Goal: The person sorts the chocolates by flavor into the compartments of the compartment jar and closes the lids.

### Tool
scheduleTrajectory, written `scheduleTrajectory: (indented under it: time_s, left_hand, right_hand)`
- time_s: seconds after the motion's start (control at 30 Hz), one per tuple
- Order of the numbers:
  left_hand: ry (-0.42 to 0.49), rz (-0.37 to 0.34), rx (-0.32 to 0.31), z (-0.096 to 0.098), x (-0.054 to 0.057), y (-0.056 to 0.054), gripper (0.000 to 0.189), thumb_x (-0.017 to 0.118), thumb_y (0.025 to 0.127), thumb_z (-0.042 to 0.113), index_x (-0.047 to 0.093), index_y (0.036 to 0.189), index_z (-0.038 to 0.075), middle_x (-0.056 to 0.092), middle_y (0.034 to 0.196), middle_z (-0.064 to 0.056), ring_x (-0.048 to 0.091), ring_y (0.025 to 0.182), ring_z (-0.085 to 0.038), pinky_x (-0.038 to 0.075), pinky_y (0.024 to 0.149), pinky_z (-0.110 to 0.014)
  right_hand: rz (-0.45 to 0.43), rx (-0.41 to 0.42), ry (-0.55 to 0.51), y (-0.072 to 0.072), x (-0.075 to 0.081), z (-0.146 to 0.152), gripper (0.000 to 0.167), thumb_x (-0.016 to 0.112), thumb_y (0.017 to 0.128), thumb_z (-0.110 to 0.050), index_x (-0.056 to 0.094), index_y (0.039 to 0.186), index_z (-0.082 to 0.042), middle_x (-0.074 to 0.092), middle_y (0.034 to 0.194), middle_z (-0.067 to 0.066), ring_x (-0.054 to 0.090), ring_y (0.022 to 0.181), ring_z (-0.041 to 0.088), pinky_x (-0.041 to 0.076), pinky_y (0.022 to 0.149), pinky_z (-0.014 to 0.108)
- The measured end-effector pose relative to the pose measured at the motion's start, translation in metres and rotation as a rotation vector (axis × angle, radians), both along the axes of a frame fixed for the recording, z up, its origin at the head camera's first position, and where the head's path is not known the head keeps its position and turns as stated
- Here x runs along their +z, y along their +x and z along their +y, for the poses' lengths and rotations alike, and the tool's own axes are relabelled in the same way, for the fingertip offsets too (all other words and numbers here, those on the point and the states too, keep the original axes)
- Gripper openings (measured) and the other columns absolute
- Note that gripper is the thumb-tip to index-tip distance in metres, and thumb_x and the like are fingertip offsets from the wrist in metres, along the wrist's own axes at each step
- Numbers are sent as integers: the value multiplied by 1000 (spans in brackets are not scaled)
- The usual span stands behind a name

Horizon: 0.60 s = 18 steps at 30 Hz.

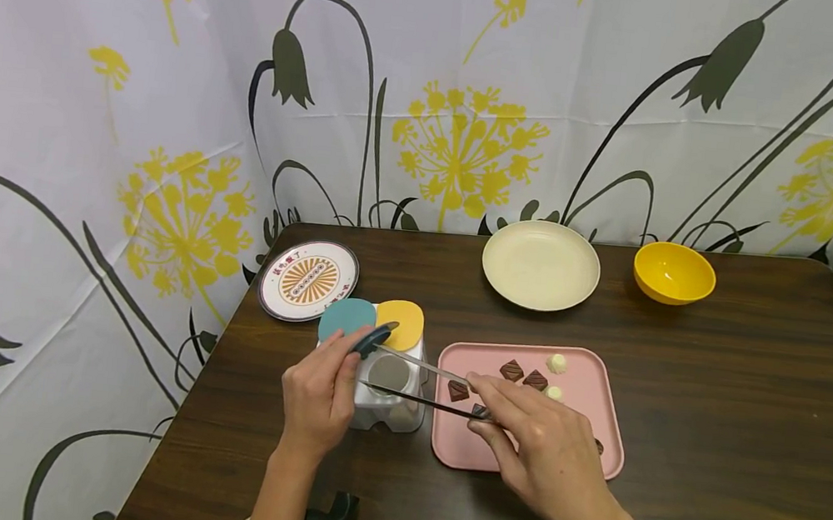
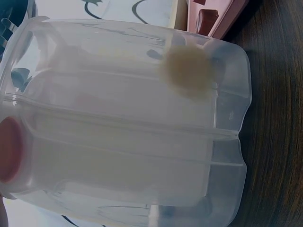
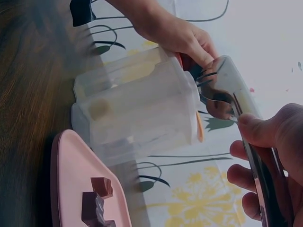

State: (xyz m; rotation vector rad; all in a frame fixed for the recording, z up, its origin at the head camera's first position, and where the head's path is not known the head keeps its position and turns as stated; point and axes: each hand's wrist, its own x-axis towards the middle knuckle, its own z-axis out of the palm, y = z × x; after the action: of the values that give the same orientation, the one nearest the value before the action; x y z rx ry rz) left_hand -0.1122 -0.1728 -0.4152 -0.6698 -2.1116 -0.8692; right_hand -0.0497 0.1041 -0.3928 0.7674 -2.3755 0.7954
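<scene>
Tongs read as polished metal, mirror-like reflections; container is translucent plastic, frosted look, with opaque smooth matt lids. Tray looks like smooth satin plastic, dark chocolates have a slight sheen, yellow bowl is smooth and glossy. Surface is dark wood-grain, low sheen; backdrop is matt printed cloth, lightly creased.

Illegibly small red characters on white plate
</scene>
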Motion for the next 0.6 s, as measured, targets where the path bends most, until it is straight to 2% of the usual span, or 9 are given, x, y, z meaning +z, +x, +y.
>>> scheduleTrajectory:
  time_s: [0.37,0.5,0.6]
  left_hand:
    - [-4,26,0,0,1,-2,34,45,102,22,70,115,1,73,107,-8,71,95,-24,53,88,-50]
    - [-3,37,4,0,1,-1,34,45,102,22,70,114,1,74,105,-8,71,94,-25,53,87,-51]
    - [-1,34,3,1,1,-1,34,46,102,21,70,114,1,74,105,-8,71,94,-25,53,87,-51]
  right_hand:
    - [-18,-19,4,0,1,5,46,66,93,-37,62,133,-16,68,116,-2,68,99,17,55,74,40]
    - [-43,-15,-13,1,1,12,48,65,93,-40,61,135,-16,68,118,-3,67,101,18,54,81,41]
    - [-44,-63,-10,1,-1,21,49,67,91,-43,62,134,-19,68,117,-5,68,96,16,55,72,40]
